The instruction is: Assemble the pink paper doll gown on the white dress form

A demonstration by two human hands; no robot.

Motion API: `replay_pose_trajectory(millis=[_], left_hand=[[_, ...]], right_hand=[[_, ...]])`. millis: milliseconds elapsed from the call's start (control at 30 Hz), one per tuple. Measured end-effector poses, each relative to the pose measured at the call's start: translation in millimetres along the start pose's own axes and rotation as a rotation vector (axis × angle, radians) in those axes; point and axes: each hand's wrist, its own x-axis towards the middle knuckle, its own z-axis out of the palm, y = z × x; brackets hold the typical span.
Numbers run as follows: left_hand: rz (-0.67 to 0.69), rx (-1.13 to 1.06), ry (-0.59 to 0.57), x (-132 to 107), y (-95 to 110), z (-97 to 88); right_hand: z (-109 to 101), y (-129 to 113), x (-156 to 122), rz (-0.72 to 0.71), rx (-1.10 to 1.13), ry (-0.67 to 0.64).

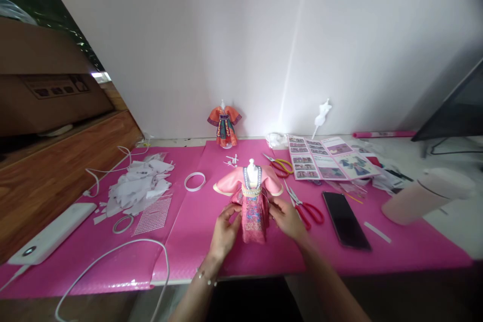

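Note:
A small white mannequin dressed in a pink robe with a patterned skirt [253, 196] stands upright on the pink table mat [196, 241]. My left hand [225, 229] pinches the skirt's left edge at waist height. On the other side, my right hand [287, 216] holds the skirt's right edge. Both sets of fingers are closed on the fabric, and a thin bracelet sits on my left wrist.
Red-handled scissors [306, 207], yellow-handled scissors [279, 164] and a black phone [345, 219] lie right of the doll. An instruction sheet [328, 157], a bare white mannequin [321, 114] and an orange-dressed doll [224, 125] stand behind. Paper scraps [138, 186], tape rings, a white power bank [53, 232] and cable lie left; a pink cup [422, 195] right.

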Motion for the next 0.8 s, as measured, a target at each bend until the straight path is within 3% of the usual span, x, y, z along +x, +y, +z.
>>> replay_pose_trajectory(millis=[133, 367, 567, 800], left_hand=[[-0.009, -0.033, 0.009, -2.1, 0.3, -1.3], [-0.069, 0.039, 0.064, -24.9, 3.9, -8.1], [-0.057, 0.133, 0.079, -42.6, 9.8, -3.6], [0.066, 0.215, 0.105, -44.0, 18.1, 3.3]], right_hand=[[-1.1, 1.9, 1.5, 0.003, 0.026, 0.056], [1.0, 8.1, -22.6, -0.046, 0.012, 0.324], [19.1, 7.8, -57.1, -0.122, -0.116, 0.294], [27.9, 22.3, -46.4, -0.141, -0.186, 0.284]])
